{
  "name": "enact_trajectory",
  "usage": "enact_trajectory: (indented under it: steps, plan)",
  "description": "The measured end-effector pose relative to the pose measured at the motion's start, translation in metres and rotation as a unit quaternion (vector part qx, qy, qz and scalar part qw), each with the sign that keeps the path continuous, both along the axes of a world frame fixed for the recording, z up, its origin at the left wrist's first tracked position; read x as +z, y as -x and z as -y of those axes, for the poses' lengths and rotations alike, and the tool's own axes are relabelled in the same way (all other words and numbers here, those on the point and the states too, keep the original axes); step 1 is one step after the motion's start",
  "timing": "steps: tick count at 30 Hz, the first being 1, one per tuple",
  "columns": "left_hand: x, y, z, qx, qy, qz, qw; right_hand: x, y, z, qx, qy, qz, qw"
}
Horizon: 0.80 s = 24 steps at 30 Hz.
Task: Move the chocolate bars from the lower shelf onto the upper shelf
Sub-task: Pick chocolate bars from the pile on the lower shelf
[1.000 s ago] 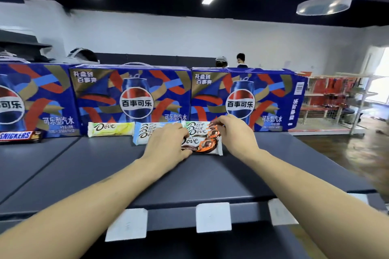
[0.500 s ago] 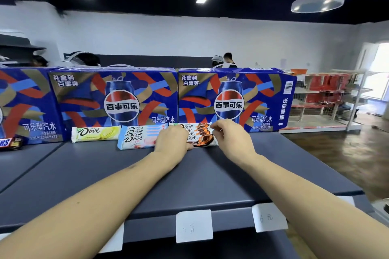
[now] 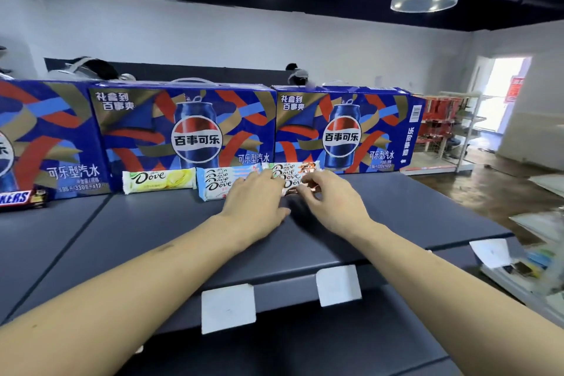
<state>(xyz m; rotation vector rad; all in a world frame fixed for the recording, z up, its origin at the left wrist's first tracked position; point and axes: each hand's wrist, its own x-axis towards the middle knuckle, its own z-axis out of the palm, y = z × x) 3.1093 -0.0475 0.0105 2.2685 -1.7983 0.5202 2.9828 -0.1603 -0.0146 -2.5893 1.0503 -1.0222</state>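
Note:
Several Dove chocolate bars lie in a row on the dark grey upper shelf [image 3: 396,207], against blue Pepsi cartons. A yellow-green Dove bar [image 3: 158,181] lies at the left. A stack of pale blue and pink Dove bars [image 3: 218,181] sits beside it. A stack of brown and white Dove bars [image 3: 291,177] lies to the right. My left hand [image 3: 254,197] rests flat on the shelf, its fingers over the edges of both stacks. My right hand [image 3: 331,197] pinches the front brown Dove bar at its right end.
Three blue Pepsi cartons [image 3: 189,131] [image 3: 345,128] [image 3: 39,137] form a wall at the back of the shelf. A Snickers bar [image 3: 21,198] lies at the far left. White price tags [image 3: 227,307] hang on the shelf's front edge. A wire rack [image 3: 448,128] stands at the right.
The brown Dove bars have been pushed back toward the cartons and closed up into a tight stack. Both hands came closer together; the right one now pinches the front bar. The camera shifted.

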Motion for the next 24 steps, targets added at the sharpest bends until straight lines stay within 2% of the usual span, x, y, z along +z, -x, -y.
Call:
enact_trajectory:
  steps: [4, 11, 17, 24]
  plan:
    - [-0.002, -0.008, -0.028, -0.023, -0.017, -0.010, 1.000, -0.007, -0.001, -0.038, -0.009, -0.003, -0.006, 1.000]
    - [-0.003, -0.018, -0.095, -0.045, 0.013, -0.016, 0.999, -0.006, 0.007, -0.110, -0.002, 0.006, 0.002, 1.000]
    - [-0.004, -0.011, -0.168, -0.011, 0.004, -0.014, 1.000, -0.008, 0.013, -0.173, 0.047, 0.004, 0.006, 0.999]
    - [-0.032, 0.009, -0.280, 0.045, 0.032, -0.035, 0.998, -0.042, 0.023, -0.261, 0.154, 0.012, 0.032, 0.988]
